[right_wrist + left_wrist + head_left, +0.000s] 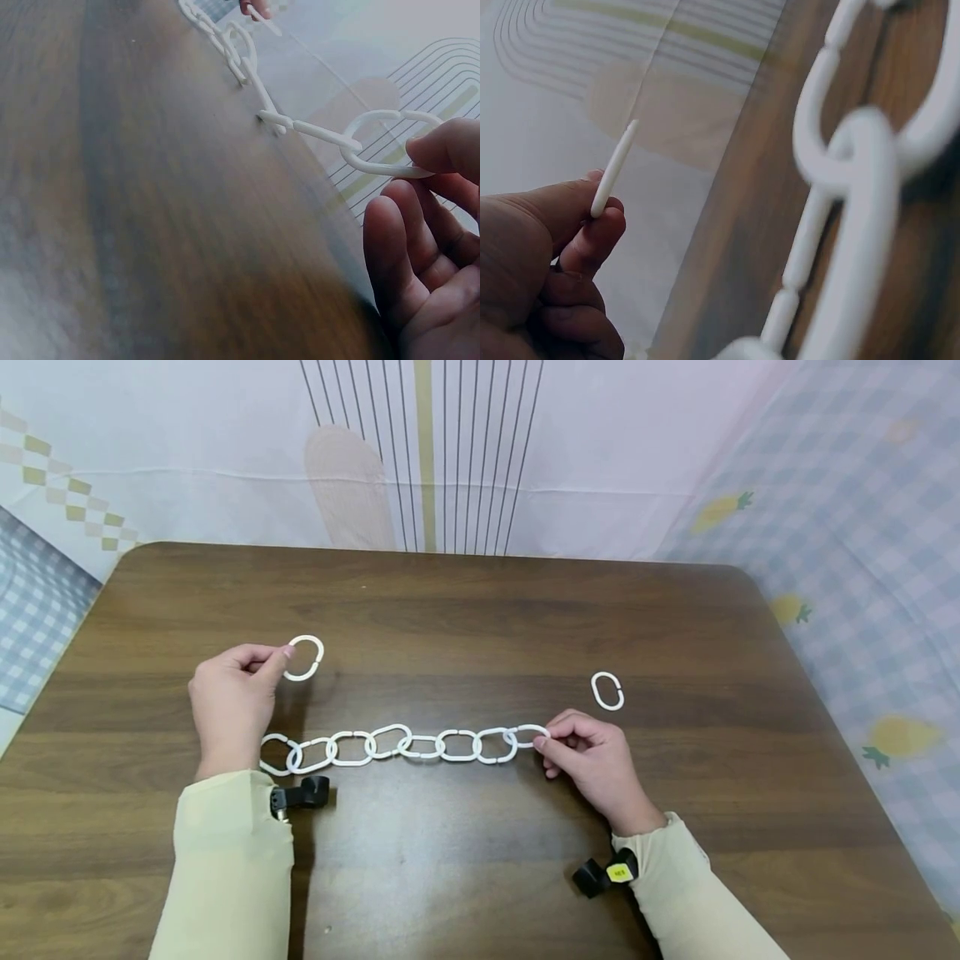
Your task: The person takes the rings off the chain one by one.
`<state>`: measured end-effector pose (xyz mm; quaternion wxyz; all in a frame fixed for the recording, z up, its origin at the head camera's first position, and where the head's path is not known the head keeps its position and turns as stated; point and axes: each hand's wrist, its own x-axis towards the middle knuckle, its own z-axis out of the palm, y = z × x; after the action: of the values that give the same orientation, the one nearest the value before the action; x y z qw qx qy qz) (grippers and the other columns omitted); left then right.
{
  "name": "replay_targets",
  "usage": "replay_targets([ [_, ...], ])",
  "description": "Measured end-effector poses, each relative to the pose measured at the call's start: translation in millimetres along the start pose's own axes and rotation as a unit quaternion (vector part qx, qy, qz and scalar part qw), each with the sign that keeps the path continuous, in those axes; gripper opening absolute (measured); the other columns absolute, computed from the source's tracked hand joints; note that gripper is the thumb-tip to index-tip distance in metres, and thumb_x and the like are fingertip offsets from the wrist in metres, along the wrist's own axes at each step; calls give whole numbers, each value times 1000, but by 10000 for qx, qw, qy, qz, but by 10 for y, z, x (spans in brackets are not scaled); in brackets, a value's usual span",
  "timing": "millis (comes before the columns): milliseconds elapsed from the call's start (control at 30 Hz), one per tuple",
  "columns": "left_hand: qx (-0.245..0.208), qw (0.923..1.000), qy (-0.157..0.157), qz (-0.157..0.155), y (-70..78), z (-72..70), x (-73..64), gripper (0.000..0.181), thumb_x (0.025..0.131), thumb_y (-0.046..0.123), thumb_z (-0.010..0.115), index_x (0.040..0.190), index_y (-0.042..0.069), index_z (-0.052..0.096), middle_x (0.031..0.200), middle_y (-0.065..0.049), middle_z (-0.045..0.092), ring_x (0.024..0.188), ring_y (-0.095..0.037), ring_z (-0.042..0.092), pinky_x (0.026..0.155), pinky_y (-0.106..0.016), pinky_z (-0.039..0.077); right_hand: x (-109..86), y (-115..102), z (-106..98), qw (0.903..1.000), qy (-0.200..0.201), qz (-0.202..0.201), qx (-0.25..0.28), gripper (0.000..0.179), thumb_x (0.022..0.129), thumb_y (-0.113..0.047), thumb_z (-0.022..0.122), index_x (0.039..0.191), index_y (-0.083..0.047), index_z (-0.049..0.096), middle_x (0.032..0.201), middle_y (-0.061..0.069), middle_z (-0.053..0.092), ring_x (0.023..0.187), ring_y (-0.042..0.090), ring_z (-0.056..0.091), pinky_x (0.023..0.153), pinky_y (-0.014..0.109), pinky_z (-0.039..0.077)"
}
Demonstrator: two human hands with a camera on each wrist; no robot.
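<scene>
In the head view my left hand [234, 706] pinches a single white plastic chain link [322, 652] between thumb and fingertips, held above the table's left half. That link [615, 169] appears edge-on in the left wrist view. A white chain [350, 763] of several joined links stretches sideways across the table, its left end partly behind my left wrist. My right hand [592, 768] grips the chain's right end link [534, 727] between thumb and fingers. In the right wrist view this end link [382, 169] is raised, and the neighbouring link slants down from it.
One loose white link [621, 697] lies on the brown wooden table [480, 635], beyond my right hand. Black wrist cameras [315, 791] sit on both sleeves. A patterned cloth [600, 443] hangs behind the table's far edge, with checked cloth [885, 568] to the right.
</scene>
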<state>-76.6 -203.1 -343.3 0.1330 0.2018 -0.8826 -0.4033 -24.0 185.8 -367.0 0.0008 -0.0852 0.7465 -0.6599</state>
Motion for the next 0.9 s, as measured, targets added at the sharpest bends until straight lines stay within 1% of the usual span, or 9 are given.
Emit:
replay_targets([
  [133,-7,10000,-11,-73,-53,-10,25,35,92,41,71,96,8,80,56,26,47,66,-8,48,62,-25,36,-6,-10,-8,10000,23,11,-47,7,84,10,73,83,9,66,81,4,63,59,12,62,51,29,56],
  [267,31,9999,9,-152,-111,-14,49,35,92,41,71,96,7,79,55,27,46,66,-8,47,63,-25,35,-8,-16,-10,10000,22,10,-44,7,84,10,73,83,10,66,81,3,63,60,12,62,52,28,56],
  [533,67,9986,-50,-518,-238,-52,106,38,91,42,70,99,6,78,54,29,45,69,-6,48,65,-24,36,-1,-23,-3,10000,-1,31,-29,7,84,11,73,84,10,66,81,3,63,60,12,62,52,28,56],
  [700,43,9967,-106,-798,-299,-70,124,40,92,42,69,102,4,76,54,31,45,67,-2,48,65,-22,37,5,-23,-2,10000,-26,37,-73,7,84,10,73,84,10,66,81,3,63,60,11,63,53,28,56],
  [900,65,9956,-144,-924,-361,-82,138,42,93,42,68,105,2,75,52,32,43,64,2,46,64,-22,36,8,-10,-2,9999,-58,32,-88,7,84,10,73,83,10,66,81,3,63,60,11,63,53,27,56],
])
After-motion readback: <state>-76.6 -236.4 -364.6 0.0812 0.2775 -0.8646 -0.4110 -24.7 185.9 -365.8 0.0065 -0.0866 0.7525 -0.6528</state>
